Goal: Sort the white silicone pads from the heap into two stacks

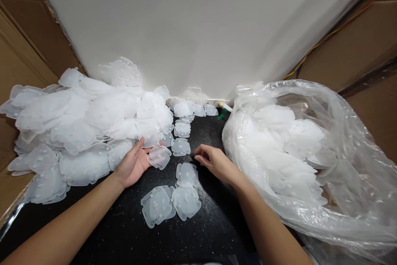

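My left hand [134,165] lies palm up on the black table, fingers apart, with one translucent white plastic piece [159,156] resting on its fingertips. My right hand [215,161] hovers low over the table just right of it, fingers curled down and pinched toward the surface; whether they hold anything is hidden. Several loose plastic pieces [171,203] lie flat in front of both hands, and more [181,129] trail back toward the wall.
A big heap of the same plastic pieces [77,128] fills the left side. A clear plastic bag [310,157] full of pieces stands on the right. A white wall [192,29] closes the back; cardboard [18,50] flanks both sides. A small green object [222,114] lies near the wall.
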### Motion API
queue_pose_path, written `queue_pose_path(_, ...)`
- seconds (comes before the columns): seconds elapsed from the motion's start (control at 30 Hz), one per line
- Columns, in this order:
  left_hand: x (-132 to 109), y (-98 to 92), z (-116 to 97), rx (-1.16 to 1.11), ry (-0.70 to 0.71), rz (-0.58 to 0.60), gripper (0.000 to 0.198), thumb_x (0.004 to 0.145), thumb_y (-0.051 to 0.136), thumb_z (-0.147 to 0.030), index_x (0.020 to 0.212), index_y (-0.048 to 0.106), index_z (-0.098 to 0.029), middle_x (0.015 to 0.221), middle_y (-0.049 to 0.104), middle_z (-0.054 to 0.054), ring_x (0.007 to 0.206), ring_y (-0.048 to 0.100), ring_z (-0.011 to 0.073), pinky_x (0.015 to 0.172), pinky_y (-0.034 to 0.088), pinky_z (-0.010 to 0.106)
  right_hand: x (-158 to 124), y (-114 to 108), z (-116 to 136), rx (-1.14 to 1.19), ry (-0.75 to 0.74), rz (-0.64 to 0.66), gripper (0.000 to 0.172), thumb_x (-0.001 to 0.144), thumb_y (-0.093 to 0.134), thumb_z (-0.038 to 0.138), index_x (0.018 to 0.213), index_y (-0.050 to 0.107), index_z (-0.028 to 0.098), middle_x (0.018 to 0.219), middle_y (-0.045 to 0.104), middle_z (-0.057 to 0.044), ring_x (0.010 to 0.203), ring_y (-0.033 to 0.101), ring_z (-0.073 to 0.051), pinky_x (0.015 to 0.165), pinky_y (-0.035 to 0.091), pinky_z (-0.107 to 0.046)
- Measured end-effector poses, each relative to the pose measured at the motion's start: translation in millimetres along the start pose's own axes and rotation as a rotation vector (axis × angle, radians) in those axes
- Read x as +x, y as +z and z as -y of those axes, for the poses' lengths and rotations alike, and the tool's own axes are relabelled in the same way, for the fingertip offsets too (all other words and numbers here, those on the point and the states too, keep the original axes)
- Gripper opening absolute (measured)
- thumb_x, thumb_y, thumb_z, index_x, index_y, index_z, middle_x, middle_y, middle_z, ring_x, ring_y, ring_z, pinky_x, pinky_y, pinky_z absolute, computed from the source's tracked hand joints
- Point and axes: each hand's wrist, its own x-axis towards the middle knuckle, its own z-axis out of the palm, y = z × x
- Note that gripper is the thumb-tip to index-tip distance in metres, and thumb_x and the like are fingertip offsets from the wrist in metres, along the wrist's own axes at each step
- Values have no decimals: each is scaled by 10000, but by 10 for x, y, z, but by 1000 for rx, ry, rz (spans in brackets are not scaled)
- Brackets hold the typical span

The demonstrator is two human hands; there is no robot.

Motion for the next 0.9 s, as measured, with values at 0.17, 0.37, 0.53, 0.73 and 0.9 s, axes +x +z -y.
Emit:
queue_pose_path(0.17, 6, 9, -3, 13, -6, -14, 614, 990, 433, -351, 1493, 305, -21, 1273, 638, 269, 1146, 645, 362, 1016, 473, 542, -15, 154, 86, -100, -27, 103, 266, 612, 850, 234, 761, 632, 207, 809, 537, -1, 723, 513, -158, 634, 388, -273)
queue_pose_path(0.37, 14, -5, -1, 6, -19, -9, 605, 985, 452, -345, 1500, 308, -63, 1277, 639, 256, 1137, 653, 349, 1024, 469, 535, 90, 195, 46, 263, 11, 86, 231, 741, 731, 319, 795, 527, 223, 740, 516, 33, 657, 460, -140, 606, 372, -258)
queue_pose_path(0.53, 7, 15, 12, 1, 5, -15, 613, 987, 447, -345, 1505, 286, -59, 1252, 655, 253, 1131, 658, 343, 1009, 480, 532, 277, 300, -3, 34, -58, -220, 219, 696, 702, 221, 745, 489, 219, 1029, 563, -59, 958, 499, -232, 862, 399, -373)
queue_pose_path(0.73, -2, 24, 11, 1, 18, -36, 621, 989, 437, -349, 1495, 290, -21, 1252, 651, 265, 1135, 653, 350, 993, 494, 529, 305, 447, 19, 213, -37, -245, 191, 655, 592, 185, 773, 450, 234, 840, 510, 1, 755, 493, -172, 720, 436, -310)
queue_pose_path(0.9, 2, -4, -12, -32, 29, -14, 638, 979, 444, -398, 1450, 370, 27, 1240, 657, 267, 1140, 651, 339, 1002, 501, 464, 91, 404, 232, 523, -78, -188, 191, 712, 608, 200, 818, 454, 238, 905, 606, -15, 805, 577, -169, 735, 469, -300)
